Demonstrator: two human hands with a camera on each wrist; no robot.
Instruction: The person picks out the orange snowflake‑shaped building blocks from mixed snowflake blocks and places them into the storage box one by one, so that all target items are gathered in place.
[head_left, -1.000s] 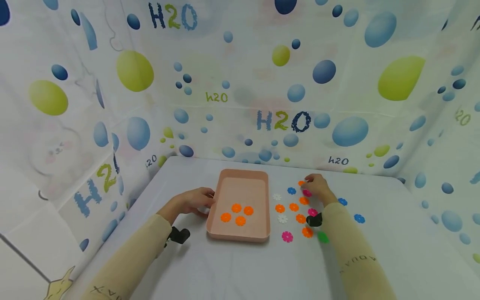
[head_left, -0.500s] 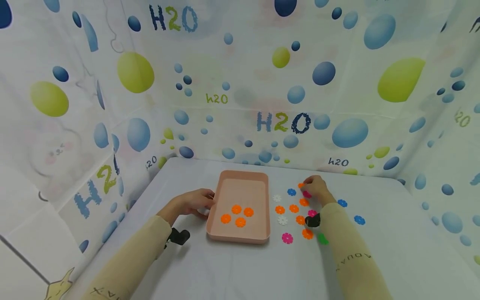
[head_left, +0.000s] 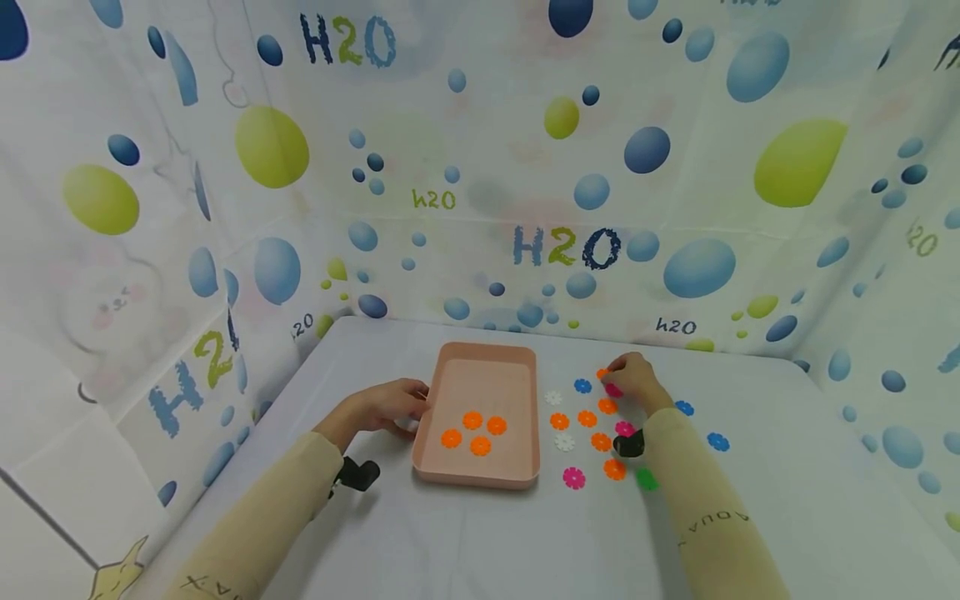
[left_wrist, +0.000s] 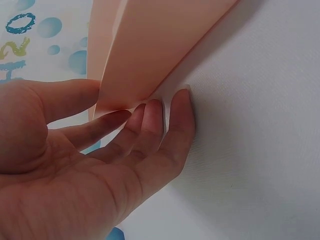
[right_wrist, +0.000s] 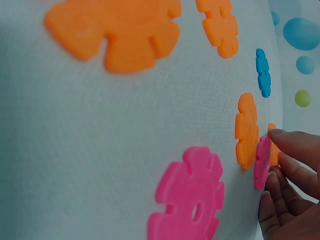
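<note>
My left hand [head_left: 388, 403] holds the left side of a shallow pink tray [head_left: 491, 379]. In the left wrist view the thumb lies at the tray's rim and the fingers curl toward its outer wall [left_wrist: 145, 55]. Four-like clusters aside, several orange snowflake discs [head_left: 480, 446] lie inside the tray. To the right, my right hand [head_left: 636, 379] pinches an orange snowflake disc [right_wrist: 274, 152] between thumb and index finger, at the far end of the scattered discs. Just beside the fingertips lies a pink disc [right_wrist: 261, 162], with another orange disc [right_wrist: 246, 131] close by.
More notched discs lie loose right of the tray: orange [head_left: 587, 418], white [head_left: 564, 442], blue [head_left: 582, 386], pink [head_left: 573, 477] and green [head_left: 647, 479]. Two blue discs [head_left: 717, 442] sit beyond the right forearm. A patterned curtain [head_left: 480, 150] hangs behind the white table [head_left: 480, 542].
The view has tilted up slightly. Both hands stay at nearly the same places, the left at the tray and the right at the far orange disc.
</note>
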